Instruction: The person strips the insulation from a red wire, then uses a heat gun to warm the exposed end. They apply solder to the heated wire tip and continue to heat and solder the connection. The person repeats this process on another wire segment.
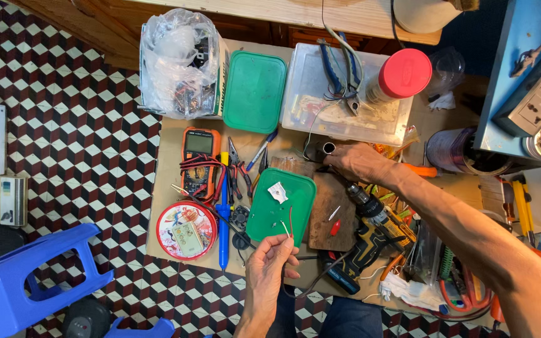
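Two hands in our view. Left hand (pixel 269 266) nearest us, fingers pinched narrow on thin wire (pixel 290 220), held just above near edge of green lid (pixel 281 206) on bench (pixel 164 156). Cordless drill (pixel 363 241) lay just right of it. Farther out, right hand (pixel 359 161) reached, fingers curled around small metal tube (pixel 328 148); we could not tell how tight. Beyond lay orange multimeter (pixel 200 159), clear box (pixel 339 100) with pliers (pixel 345 78), red-capped jar (pixel 401 75).

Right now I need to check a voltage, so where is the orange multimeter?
In the head view the orange multimeter lies left of centre on the low table, just above the round red tin and left of the pliers.
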